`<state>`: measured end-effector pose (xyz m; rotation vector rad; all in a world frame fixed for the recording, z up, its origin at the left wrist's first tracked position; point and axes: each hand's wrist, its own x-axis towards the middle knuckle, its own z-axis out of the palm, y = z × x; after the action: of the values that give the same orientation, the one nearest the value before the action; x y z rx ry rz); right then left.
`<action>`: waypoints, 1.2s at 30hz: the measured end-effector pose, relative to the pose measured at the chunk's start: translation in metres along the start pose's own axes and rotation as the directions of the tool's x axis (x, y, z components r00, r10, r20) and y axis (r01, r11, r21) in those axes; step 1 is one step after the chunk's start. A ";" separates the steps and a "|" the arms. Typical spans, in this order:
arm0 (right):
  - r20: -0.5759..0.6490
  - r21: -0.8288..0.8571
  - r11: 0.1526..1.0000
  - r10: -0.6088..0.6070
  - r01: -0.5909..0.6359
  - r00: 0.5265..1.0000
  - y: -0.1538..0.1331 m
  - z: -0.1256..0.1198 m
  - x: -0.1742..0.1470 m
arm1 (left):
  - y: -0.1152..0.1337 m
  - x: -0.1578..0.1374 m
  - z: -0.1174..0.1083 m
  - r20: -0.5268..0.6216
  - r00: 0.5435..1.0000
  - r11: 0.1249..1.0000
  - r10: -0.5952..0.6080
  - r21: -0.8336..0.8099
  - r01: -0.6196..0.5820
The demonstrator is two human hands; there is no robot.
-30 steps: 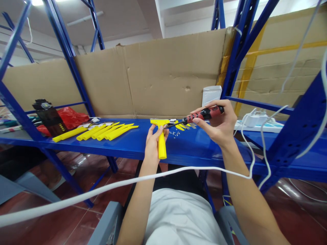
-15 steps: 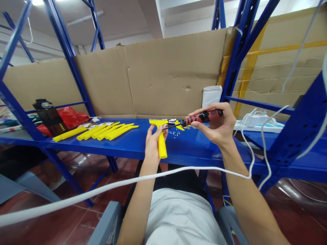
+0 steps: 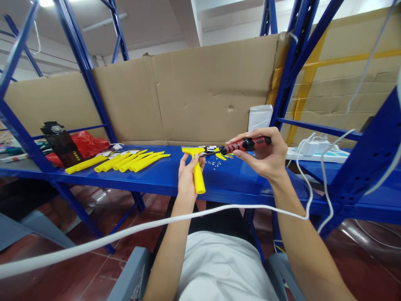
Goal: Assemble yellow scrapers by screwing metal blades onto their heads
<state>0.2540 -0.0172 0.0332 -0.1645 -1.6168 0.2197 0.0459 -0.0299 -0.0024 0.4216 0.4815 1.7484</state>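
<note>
My left hand (image 3: 188, 171) is closed round the neck of a yellow T-shaped scraper handle (image 3: 199, 179), its round grip end pointing down toward me. In my right hand (image 3: 269, 154) is a red and black screwdriver (image 3: 246, 144), held nearly level and pointing left. Its dark shaft runs to the neck of the scraper handle beside my left thumb; whether the tip touches a screw is too small to tell. Small silvery screws (image 3: 214, 163) lie scattered on the blue bench just beyond, near some yellow pieces (image 3: 221, 156) partly hidden by the screwdriver.
Several yellow handles (image 3: 125, 162) lie in a row on the blue bench (image 3: 163, 175) at left, near a dark bottle (image 3: 59, 144) and a red plastic bag (image 3: 89, 143). A white cable (image 3: 200, 212) crosses in front of my forearms. At right sits a power strip (image 3: 335, 155).
The screwdriver and my right hand have shifted very slightly left. The handle's lower end has tipped a little to the right; both hands keep their hold.
</note>
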 end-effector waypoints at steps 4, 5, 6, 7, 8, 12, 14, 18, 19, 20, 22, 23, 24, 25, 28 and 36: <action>0.023 0.041 0.999 -0.032 0.031 0.999 0.001 0.001 0.001 | 0.000 0.000 0.000 0.000 1.000 1.000 0.025 0.017 -0.025; 0.027 0.052 0.998 -0.049 0.047 0.998 0.002 0.001 0.001 | 0.000 0.000 0.001 0.000 1.000 0.999 0.031 0.021 -0.031; 0.031 0.061 0.996 -0.065 0.063 0.997 0.003 0.001 0.001 | 0.000 -0.001 0.001 -0.001 0.999 0.999 0.034 0.023 -0.034; 0.035 0.070 0.995 -0.078 0.075 0.996 0.004 0.001 0.001 | 0.000 -0.001 0.001 -0.003 0.999 0.999 0.036 0.023 -0.036; 0.041 0.079 0.993 -0.086 0.083 0.995 0.005 0.001 0.001 | -0.001 -0.001 0.001 -0.004 0.999 0.999 0.036 0.022 -0.036; 0.080 0.099 0.991 -0.093 0.085 0.992 0.006 0.000 0.001 | -0.001 0.000 0.000 -0.008 0.999 0.999 0.042 0.015 -0.042; 0.098 0.099 0.993 -0.081 0.071 0.992 0.005 -0.001 0.001 | -0.001 0.000 0.000 -0.013 0.999 0.999 0.050 0.009 -0.050; 0.121 0.111 0.993 -0.060 0.047 0.991 0.003 -0.003 0.002 | -0.001 0.001 -0.002 -0.005 0.998 0.998 0.060 0.004 -0.060; 0.125 0.119 0.992 -0.062 0.047 0.990 0.003 -0.003 0.002 | -0.002 0.002 -0.003 0.000 0.998 0.998 0.061 0.003 -0.061; 0.131 0.125 0.991 -0.066 0.049 0.989 0.003 -0.003 0.002 | -0.002 0.002 -0.004 0.005 0.998 0.998 0.063 0.000 -0.063; 0.140 0.132 0.990 -0.072 0.053 0.988 0.003 -0.003 0.003 | -0.002 0.003 -0.005 0.015 0.998 0.998 0.066 -0.008 -0.066; 0.139 0.129 0.990 -0.072 0.054 0.988 0.003 -0.003 0.003 | -0.002 0.003 -0.006 0.022 0.998 0.998 0.067 -0.009 -0.066; 0.133 0.123 0.991 -0.072 0.055 0.989 0.003 -0.003 0.003 | -0.003 0.004 -0.006 0.028 0.997 0.998 0.066 -0.009 -0.066; 0.124 0.117 0.991 -0.073 0.058 0.990 0.003 -0.003 0.004 | -0.003 0.004 -0.006 0.031 0.997 0.998 0.064 -0.007 -0.064; 0.083 0.104 0.991 -0.094 0.085 0.992 0.004 -0.002 0.005 | -0.003 0.003 -0.005 0.032 0.998 0.998 0.058 -0.017 -0.058; -0.195 0.012 0.986 -0.160 0.166 0.968 0.011 -0.008 0.011 | -0.003 0.005 -0.009 0.084 0.996 1.000 0.027 -0.012 -0.026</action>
<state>0.2608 -0.0038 0.0416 -0.0288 -1.4248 0.0965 0.0423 -0.0255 -0.0118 0.4944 0.4078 1.7506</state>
